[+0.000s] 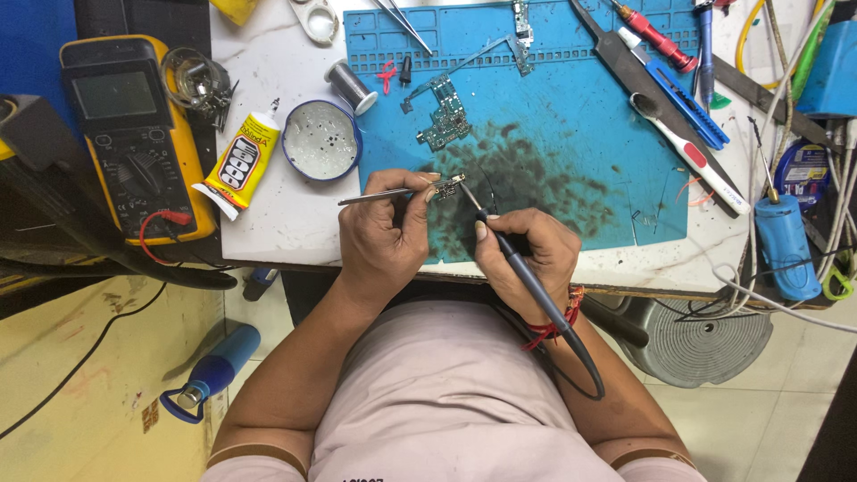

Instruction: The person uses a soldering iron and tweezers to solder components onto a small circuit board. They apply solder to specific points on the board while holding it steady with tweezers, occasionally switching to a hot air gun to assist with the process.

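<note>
Hands (384,236) (527,254) curl over mat (571,134), pinching tweezers (384,195) and iron (518,268).

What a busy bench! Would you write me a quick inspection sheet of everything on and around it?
Surface: blue work mat, dark-stained at its middle, on a white table.
Job's things: small circuit board held in tweezers; soldering iron tip touching it.
Clutter: yellow multimeter, glue tube, round tin, solder spool, larger circuit board, screwdrivers.
Hands: left hand grips the tweezers; right hand grips the iron.
Cables: iron's cord; white wires at right.
Surroundings: blue bottle on the floor.
</note>
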